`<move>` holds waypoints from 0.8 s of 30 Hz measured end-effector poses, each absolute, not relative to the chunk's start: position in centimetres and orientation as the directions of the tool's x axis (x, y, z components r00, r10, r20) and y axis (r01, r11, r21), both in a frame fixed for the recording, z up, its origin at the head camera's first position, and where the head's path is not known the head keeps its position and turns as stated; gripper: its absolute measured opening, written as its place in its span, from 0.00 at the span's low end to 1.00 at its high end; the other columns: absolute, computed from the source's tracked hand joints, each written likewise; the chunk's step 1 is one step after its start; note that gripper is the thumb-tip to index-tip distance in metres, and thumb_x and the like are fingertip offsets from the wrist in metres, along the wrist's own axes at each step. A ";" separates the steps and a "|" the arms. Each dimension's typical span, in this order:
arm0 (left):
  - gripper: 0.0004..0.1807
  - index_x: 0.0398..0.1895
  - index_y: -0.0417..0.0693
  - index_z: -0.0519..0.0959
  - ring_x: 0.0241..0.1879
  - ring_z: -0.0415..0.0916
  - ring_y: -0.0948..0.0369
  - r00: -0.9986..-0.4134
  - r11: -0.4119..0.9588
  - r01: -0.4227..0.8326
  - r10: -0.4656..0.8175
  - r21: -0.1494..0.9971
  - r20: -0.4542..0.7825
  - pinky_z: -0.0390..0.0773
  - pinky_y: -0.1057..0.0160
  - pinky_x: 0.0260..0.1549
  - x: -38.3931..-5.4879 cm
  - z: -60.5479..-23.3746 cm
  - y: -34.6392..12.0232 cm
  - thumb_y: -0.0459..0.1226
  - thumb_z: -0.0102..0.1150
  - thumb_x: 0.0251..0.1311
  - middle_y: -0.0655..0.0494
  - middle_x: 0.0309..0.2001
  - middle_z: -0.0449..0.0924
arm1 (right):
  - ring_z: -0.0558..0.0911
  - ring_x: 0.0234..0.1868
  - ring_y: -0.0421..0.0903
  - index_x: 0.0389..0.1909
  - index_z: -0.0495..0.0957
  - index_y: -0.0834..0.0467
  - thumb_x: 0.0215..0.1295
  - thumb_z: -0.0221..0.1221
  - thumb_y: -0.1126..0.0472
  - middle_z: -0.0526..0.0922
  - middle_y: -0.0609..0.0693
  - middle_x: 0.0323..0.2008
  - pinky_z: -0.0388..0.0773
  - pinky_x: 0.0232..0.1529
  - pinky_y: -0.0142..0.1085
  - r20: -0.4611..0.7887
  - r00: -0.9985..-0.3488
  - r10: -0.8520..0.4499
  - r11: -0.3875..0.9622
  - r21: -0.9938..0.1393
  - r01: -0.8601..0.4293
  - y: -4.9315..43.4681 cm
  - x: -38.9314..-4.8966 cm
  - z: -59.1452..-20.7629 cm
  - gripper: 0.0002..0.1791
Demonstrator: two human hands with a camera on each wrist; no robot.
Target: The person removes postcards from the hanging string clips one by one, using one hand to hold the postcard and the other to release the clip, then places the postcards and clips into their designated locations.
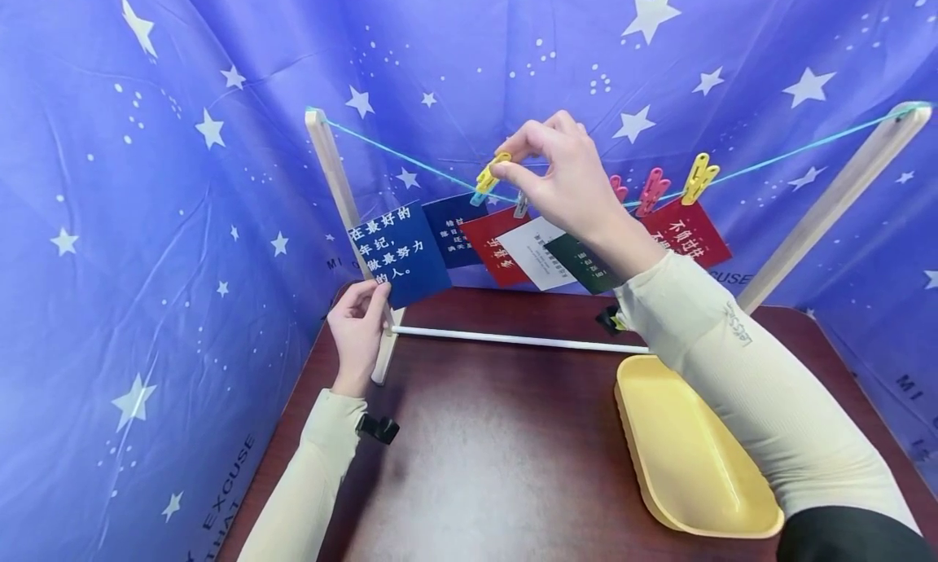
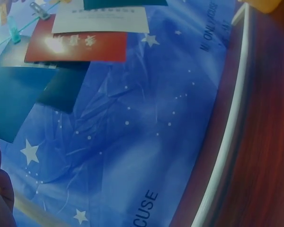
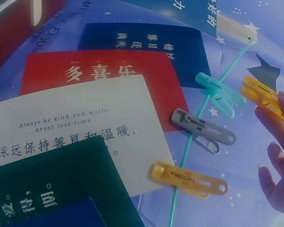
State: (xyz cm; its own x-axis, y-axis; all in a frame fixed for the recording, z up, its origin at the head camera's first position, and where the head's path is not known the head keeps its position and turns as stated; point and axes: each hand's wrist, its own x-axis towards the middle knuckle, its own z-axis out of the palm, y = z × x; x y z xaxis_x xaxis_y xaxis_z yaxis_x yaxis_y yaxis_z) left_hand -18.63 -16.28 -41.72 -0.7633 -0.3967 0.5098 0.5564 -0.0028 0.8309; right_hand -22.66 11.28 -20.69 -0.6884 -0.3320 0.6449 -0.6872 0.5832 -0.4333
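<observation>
My left hand (image 1: 359,326) pinches the lower left corner of a dark blue card (image 1: 405,256) with white lettering, held up near the left post. Between thumb and fingers, my right hand (image 1: 567,175) holds a yellow clothespin (image 3: 261,93) just off the string, beside a teal clothespin (image 3: 220,93). That teal one clips another blue card (image 3: 146,40) to the string. Along it hang a red card (image 3: 57,66) at a grey clothespin (image 3: 203,126), a white card (image 3: 75,109) at a yellow clothespin, and a green card (image 3: 85,165). My right forearm hides part of the row.
A turquoise string (image 1: 396,149) runs between two wooden posts (image 1: 828,212), joined low down by a white rod (image 1: 513,338). More clothespins (image 1: 655,191) and a red card (image 1: 692,232) hang at right. A yellow tray (image 1: 645,472) stands on the brown table (image 1: 469,448), partly behind my right arm.
</observation>
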 end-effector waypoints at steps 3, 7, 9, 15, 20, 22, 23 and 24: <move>0.08 0.39 0.22 0.80 0.13 0.68 0.70 -0.760 -0.021 0.575 -0.385 0.818 0.524 0.68 0.73 0.15 -18.2 -41.7 -16.0 0.25 0.66 0.66 0.64 0.19 0.77 | 0.68 0.45 0.46 0.47 0.85 0.59 0.70 0.68 0.57 0.88 0.54 0.40 0.60 0.49 0.41 0.642 -0.694 -0.325 0.585 -0.440 -0.681 11.7 -22.2 -20.8 0.11; 0.07 0.39 0.22 0.79 0.13 0.68 0.69 -0.761 -0.029 0.578 -0.379 0.816 0.526 0.68 0.73 0.15 -17.8 -41.6 -15.5 0.23 0.65 0.65 0.66 0.19 0.78 | 0.67 0.45 0.45 0.48 0.86 0.59 0.70 0.68 0.58 0.87 0.54 0.41 0.60 0.45 0.39 0.649 -0.695 -0.309 0.590 -0.442 -0.676 12.2 -21.7 -20.9 0.11; 0.07 0.38 0.22 0.79 0.12 0.67 0.68 -0.762 -0.023 0.576 -0.376 0.817 0.527 0.68 0.74 0.15 -17.7 -41.6 -15.3 0.23 0.65 0.64 0.67 0.20 0.79 | 0.67 0.44 0.45 0.49 0.86 0.59 0.70 0.67 0.58 0.86 0.54 0.42 0.60 0.44 0.38 0.651 -0.697 -0.301 0.594 -0.443 -0.671 12.5 -21.5 -21.0 0.11; 0.07 0.38 0.23 0.80 0.11 0.68 0.69 -0.776 -0.056 0.563 -0.377 0.824 0.505 0.68 0.74 0.13 -17.4 -41.8 -15.0 0.24 0.66 0.65 0.65 0.19 0.80 | 0.66 0.45 0.44 0.52 0.86 0.58 0.71 0.67 0.57 0.81 0.55 0.44 0.62 0.44 0.39 0.629 -0.726 -0.278 0.611 -0.467 -0.639 13.3 -20.6 -21.3 0.13; 0.09 0.38 0.24 0.81 0.11 0.68 0.68 -0.789 -0.109 0.556 -0.380 0.824 0.482 0.68 0.73 0.12 -17.2 -42.0 -14.8 0.27 0.68 0.65 0.61 0.21 0.82 | 0.66 0.45 0.44 0.52 0.86 0.59 0.70 0.68 0.59 0.81 0.56 0.43 0.61 0.44 0.39 0.635 -0.721 -0.278 0.617 -0.457 -0.641 13.9 -20.2 -21.5 0.14; 0.09 0.37 0.25 0.81 0.10 0.68 0.67 -0.791 -0.098 0.551 -0.379 0.829 0.481 0.67 0.72 0.11 -17.1 -42.1 -14.8 0.28 0.69 0.65 0.61 0.22 0.83 | 0.67 0.45 0.46 0.52 0.86 0.59 0.69 0.68 0.59 0.82 0.56 0.44 0.61 0.43 0.39 0.636 -0.719 -0.280 0.619 -0.453 -0.642 14.1 -20.0 -21.6 0.14; 0.09 0.38 0.25 0.81 0.10 0.68 0.66 -0.791 -0.087 0.547 -0.377 0.832 0.481 0.67 0.72 0.11 -17.0 -42.1 -14.8 0.28 0.69 0.65 0.62 0.22 0.83 | 0.67 0.44 0.46 0.52 0.86 0.59 0.69 0.68 0.59 0.82 0.56 0.44 0.61 0.43 0.39 0.637 -0.718 -0.280 0.621 -0.451 -0.642 14.2 -19.8 -21.6 0.14; 0.10 0.38 0.25 0.81 0.10 0.68 0.66 -0.792 -0.077 0.544 -0.374 0.835 0.482 0.67 0.72 0.11 -16.9 -42.2 -14.8 0.28 0.68 0.65 0.63 0.22 0.83 | 0.67 0.45 0.46 0.52 0.86 0.59 0.69 0.69 0.59 0.82 0.57 0.44 0.61 0.43 0.39 0.636 -0.720 -0.277 0.623 -0.452 -0.638 14.4 -19.6 -21.7 0.14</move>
State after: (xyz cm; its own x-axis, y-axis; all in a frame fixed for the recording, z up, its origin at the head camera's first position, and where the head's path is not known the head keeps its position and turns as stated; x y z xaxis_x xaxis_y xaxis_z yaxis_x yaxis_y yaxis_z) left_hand -16.89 -14.76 -42.15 -0.7924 -0.3739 0.4820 0.5444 -0.0771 0.8352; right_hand -19.65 14.36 -21.69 -0.7202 -0.2768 0.6361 -0.6384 0.6232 -0.4517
